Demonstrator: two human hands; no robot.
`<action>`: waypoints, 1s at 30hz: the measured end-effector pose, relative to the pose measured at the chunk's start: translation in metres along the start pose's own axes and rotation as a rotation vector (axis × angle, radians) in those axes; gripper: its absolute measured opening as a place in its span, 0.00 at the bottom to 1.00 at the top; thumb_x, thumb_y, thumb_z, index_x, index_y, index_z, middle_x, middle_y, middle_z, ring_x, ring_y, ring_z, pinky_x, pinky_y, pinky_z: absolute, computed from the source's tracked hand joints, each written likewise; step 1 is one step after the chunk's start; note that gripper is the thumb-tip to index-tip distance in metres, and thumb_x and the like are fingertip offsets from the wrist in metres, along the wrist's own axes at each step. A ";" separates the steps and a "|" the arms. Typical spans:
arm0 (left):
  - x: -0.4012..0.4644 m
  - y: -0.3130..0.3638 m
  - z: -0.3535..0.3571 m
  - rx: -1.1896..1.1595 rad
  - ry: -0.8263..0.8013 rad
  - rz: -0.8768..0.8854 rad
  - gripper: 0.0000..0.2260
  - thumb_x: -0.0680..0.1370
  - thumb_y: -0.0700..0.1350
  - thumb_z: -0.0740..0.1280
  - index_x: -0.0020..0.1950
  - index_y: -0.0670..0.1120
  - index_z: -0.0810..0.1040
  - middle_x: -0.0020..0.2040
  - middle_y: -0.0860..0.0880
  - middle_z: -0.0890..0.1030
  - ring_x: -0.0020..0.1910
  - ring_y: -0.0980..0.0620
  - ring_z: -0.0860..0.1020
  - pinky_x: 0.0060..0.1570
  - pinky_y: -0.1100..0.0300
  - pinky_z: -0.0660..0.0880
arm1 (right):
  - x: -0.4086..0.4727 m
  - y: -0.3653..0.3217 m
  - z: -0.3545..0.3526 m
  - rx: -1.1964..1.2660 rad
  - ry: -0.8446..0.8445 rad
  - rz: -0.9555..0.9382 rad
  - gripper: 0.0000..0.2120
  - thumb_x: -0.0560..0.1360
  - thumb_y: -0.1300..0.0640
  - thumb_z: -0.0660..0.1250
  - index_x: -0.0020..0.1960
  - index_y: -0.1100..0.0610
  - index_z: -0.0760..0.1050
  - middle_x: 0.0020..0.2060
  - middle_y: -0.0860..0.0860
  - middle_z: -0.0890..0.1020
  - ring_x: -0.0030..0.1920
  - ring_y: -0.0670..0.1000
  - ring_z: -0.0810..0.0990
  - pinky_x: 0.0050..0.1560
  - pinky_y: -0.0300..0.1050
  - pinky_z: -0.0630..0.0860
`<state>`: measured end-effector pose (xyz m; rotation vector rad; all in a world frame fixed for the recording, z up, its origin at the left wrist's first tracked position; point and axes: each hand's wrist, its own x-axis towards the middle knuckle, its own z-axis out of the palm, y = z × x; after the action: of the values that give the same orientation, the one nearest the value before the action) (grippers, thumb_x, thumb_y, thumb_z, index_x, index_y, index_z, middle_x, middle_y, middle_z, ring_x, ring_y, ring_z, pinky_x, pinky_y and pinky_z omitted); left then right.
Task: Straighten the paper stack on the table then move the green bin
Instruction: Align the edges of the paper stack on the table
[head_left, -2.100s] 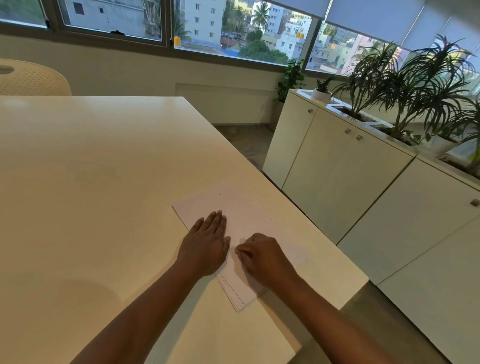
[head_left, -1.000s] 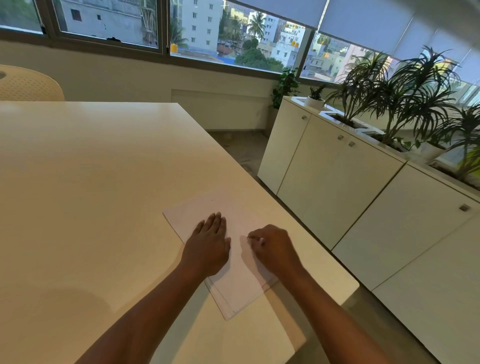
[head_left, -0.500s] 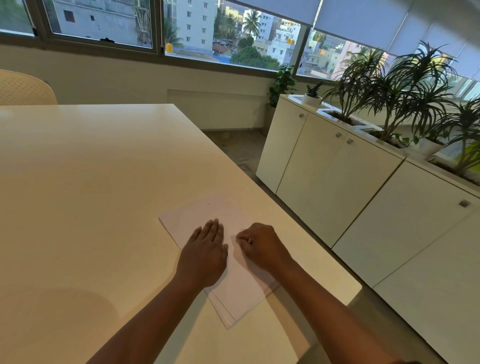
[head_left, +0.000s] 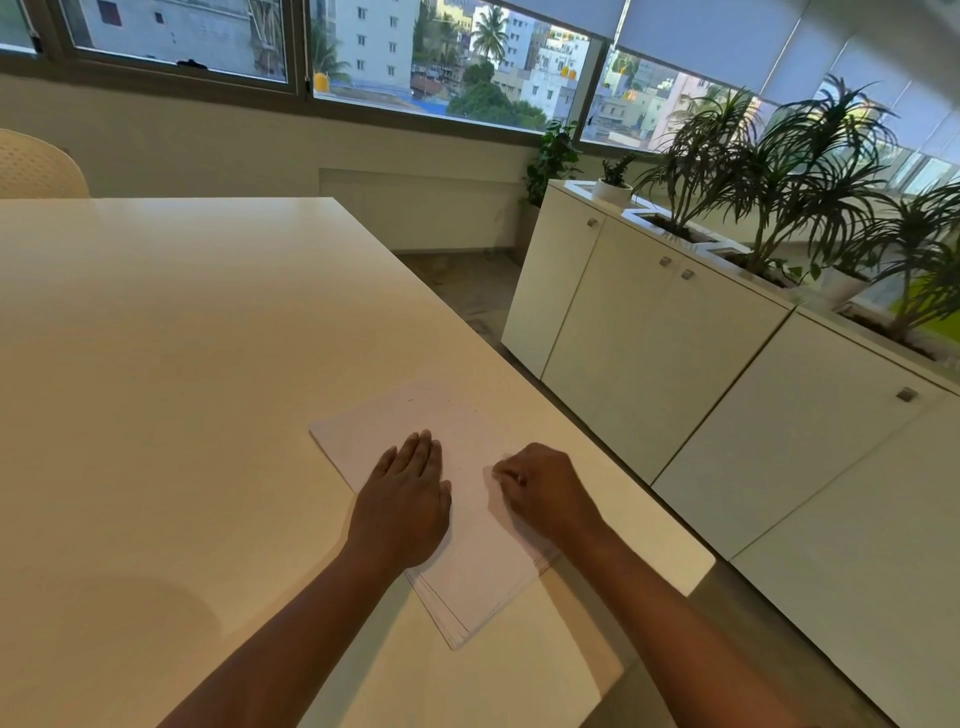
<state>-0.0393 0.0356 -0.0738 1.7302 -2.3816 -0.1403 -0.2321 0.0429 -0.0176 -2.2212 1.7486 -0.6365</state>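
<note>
A stack of white paper lies askew on the white table, close to the table's right edge. Its sheets fan slightly at the near corner. My left hand lies flat on the stack's left half, fingers straight and together. My right hand sits on the stack's right side with fingers curled, pinching the top sheets at their edge. No green bin is in view.
White cabinets with potted plants on top run along the right, across a narrow strip of floor. A cream chair back shows at the table's far left. Windows line the far wall.
The stack has been pulled in from the table's right edge and its sheets lie closer together. My right hand has shifted slightly along the right side; my left hand stays pressed flat.
</note>
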 end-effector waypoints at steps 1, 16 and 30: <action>0.000 0.000 0.000 0.002 0.000 0.001 0.27 0.84 0.54 0.41 0.80 0.43 0.45 0.81 0.45 0.45 0.80 0.49 0.44 0.78 0.53 0.43 | 0.006 0.005 -0.004 -0.018 0.022 0.042 0.09 0.76 0.61 0.64 0.47 0.60 0.84 0.41 0.58 0.82 0.42 0.53 0.80 0.48 0.45 0.76; -0.001 0.001 -0.003 0.001 -0.013 -0.005 0.27 0.84 0.54 0.40 0.80 0.43 0.44 0.81 0.45 0.45 0.80 0.49 0.43 0.79 0.52 0.44 | 0.020 0.016 -0.006 -0.107 0.052 0.099 0.10 0.78 0.58 0.63 0.49 0.58 0.83 0.43 0.58 0.81 0.44 0.55 0.79 0.46 0.46 0.77; -0.001 0.001 -0.004 0.012 -0.025 -0.003 0.27 0.84 0.53 0.40 0.80 0.42 0.43 0.81 0.44 0.44 0.80 0.49 0.43 0.79 0.52 0.43 | 0.012 0.008 -0.004 -0.086 0.059 0.089 0.11 0.75 0.61 0.63 0.39 0.59 0.82 0.36 0.55 0.79 0.37 0.51 0.76 0.40 0.43 0.72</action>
<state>-0.0393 0.0370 -0.0699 1.7469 -2.4025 -0.1494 -0.2389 0.0298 -0.0155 -2.1863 1.9258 -0.6240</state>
